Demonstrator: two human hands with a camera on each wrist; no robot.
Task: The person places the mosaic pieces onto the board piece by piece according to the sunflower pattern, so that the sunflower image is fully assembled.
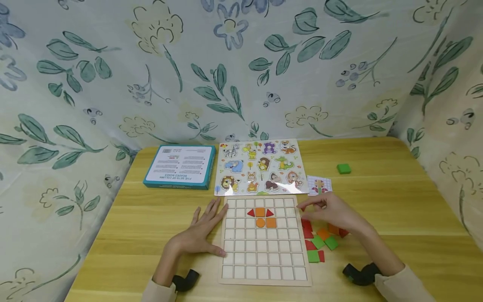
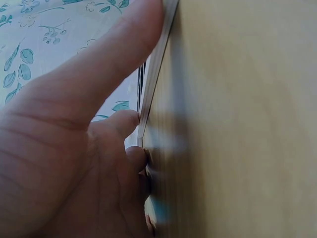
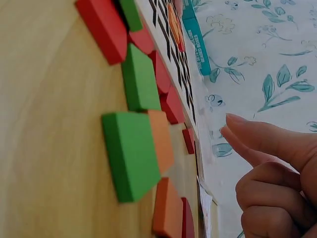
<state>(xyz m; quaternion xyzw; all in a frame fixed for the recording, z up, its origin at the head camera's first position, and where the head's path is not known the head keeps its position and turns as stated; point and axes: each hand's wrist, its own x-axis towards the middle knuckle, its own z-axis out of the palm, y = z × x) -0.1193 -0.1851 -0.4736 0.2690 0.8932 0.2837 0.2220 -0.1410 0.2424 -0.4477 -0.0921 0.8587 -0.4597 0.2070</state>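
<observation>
Wood tbl (image 1: 400,201) | L hand (image 1: 198,233) wide, touching board (image 1: 266,256) on its rt | R hand (image 1: 335,212) curled narrow, tiles (image 1: 312,256) just nearside

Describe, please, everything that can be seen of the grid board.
The grid board is a rectangular, pale panel that looks wooden, divided by darker lines into square cells within a plain border. It lies flat on the table, next to the animal puzzle. Toward its far end sit two red triangles, two orange squares and one orange circle. The left hand touches its left edge; whether the right hand touches it is unclear.
</observation>
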